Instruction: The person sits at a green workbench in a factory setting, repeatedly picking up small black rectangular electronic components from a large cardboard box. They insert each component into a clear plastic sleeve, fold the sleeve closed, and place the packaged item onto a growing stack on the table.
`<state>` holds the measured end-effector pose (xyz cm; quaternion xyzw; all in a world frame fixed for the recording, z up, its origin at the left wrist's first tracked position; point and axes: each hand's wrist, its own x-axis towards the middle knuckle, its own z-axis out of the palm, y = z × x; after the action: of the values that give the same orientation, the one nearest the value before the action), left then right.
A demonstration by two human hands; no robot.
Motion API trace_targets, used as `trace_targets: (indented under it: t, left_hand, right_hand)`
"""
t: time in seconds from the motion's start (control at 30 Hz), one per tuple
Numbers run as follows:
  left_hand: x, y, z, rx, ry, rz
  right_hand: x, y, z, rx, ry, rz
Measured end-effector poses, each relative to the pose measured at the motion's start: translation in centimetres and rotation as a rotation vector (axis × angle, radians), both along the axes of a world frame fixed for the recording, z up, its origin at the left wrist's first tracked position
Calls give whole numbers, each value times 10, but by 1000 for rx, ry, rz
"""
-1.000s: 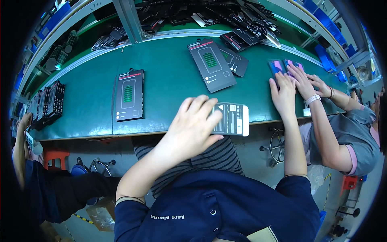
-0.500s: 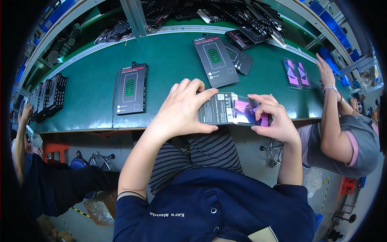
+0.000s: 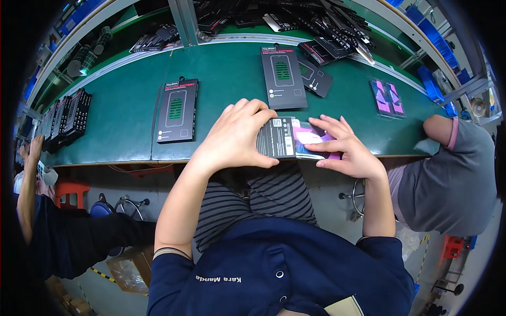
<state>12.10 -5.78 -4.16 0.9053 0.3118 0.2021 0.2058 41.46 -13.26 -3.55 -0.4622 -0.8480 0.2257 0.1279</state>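
My left hand [image 3: 237, 131] grips a flat black cardboard box [image 3: 283, 138] over the table's front edge, thumb along the near side and fingers at the far side. At the box's right end is a clear plastic packet [image 3: 301, 132] with purple and dark pieces; I cannot tell how far it reaches into the box. My right hand [image 3: 350, 150] holds the packet, fingers across its top and thumb on the near edge, partly hiding it. Beyond my hands lies a black box with a green battery picture [image 3: 283, 79]. A similar box [image 3: 177, 110] lies to the left.
Two purple packets [image 3: 387, 98] lie on the green table [image 3: 226, 73] at the right. Black boxes are heaped on the back shelf [image 3: 337, 23], others stand in a row [image 3: 66, 121] at far left. Co-workers sit on both sides; the right one's grey sleeve [image 3: 448, 168] is close.
My right hand and the packet have shifted left with the held box, and its fingers lie flatter over the packet. The right co-worker's raised arm has dropped away. The view has shifted slightly.
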Motion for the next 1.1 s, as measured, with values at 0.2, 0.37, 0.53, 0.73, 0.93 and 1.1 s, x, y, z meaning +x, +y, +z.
trace_targets:
  t: [0.2, 0.37, 0.53, 0.73, 0.93, 1.1]
  left_hand:
    - [13, -4, -11, 122, -87, -42]
    - [19, -14, 17, -154, -227, 143]
    - [37, -21, -5, 143, -908, 216]
    - [32, -24, 15, -522, -1421, 75]
    - [39, -35, 21, -432, -1410, 101]
    - [36, -29, 8, -276, -1373, 41]
  right_hand:
    - [-51, 0, -15, 5, 392, -109]
    - [-76, 3, -4, 153, 1285, -198]
    - [-104, 10, 29, -579, 1632, -126]
    - [-132, 30, 1, 353, 1321, -158]
    - [-137, 26, 1, 181, 1531, -155]
    - [-141, 24, 3, 253, 1517, -161]
